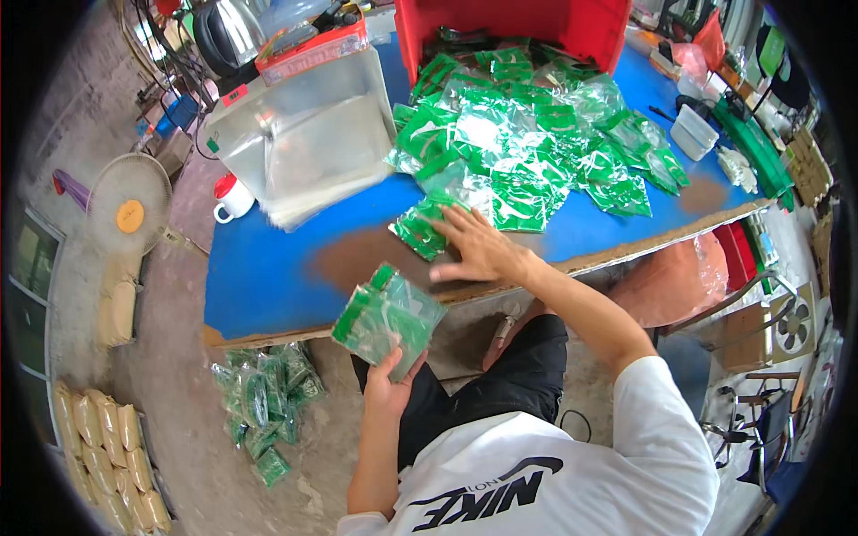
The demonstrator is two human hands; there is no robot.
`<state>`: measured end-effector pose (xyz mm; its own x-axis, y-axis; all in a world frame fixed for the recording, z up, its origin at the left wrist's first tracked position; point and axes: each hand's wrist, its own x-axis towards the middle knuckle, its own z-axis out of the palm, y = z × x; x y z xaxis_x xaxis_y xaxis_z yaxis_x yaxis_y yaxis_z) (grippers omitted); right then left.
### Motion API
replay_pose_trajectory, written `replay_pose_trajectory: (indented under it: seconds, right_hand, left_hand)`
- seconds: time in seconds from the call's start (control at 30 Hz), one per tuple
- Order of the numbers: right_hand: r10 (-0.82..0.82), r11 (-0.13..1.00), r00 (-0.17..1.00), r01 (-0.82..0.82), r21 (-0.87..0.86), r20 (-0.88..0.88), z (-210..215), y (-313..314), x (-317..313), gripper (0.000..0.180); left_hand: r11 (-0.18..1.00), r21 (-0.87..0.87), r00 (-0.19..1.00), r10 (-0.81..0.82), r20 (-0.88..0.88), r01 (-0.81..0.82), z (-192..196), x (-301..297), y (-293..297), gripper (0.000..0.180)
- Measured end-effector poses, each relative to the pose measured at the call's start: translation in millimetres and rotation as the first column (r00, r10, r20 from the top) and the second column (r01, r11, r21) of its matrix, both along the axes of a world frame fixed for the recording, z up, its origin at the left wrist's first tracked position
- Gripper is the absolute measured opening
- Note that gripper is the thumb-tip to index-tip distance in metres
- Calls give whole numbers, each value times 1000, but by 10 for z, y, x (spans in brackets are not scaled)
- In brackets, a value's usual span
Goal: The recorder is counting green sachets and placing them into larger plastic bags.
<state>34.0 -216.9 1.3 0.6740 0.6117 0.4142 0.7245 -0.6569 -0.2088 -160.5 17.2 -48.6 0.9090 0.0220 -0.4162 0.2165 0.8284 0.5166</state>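
My left hand [390, 382] grips a small stack of clear plastic packets with green panels [393, 317], held over my lap in front of the table edge. Stretched out over the table, my right hand [478, 248] has its fingers spread. Its fingertips rest on or just above a green packet [420, 230] at the near left side of a large heap. That heap of shiny green-and-clear packets [527, 161] spills from a tipped red bin [512, 18] at the back of the blue table [259, 286].
Clear plastic sheets [326, 147] lie in a tray left of the heap, beside a white mug [233, 198]. A clear container [693, 134] stands at the right. More packets [268, 393] lie on the floor below, left of my legs. A fan [130, 205] stands farther left.
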Motion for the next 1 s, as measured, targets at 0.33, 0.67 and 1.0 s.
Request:
replay_pose_trajectory:
  seconds: [0.33, 0.67, 1.0]
  right_hand:
    - [330, 688, 656, 325, 649, -679, 124, 327, -804, 23]
    - [-157, 981, 984, 165, -103, 81, -225, -103, -9, 67]
    - [-56, 998, 997, 57, -31, 46, -70, 78, -360, 56]
  left_hand:
    - [981, -85, 931, -139, 337, 177, -243, -38, 310, 65]
    - [994, -76, 978, -61, 199, 77, -247, -60, -37, 62]
    - [986, -167, 995, 34, 89, -19, -171, 61, -58, 50]
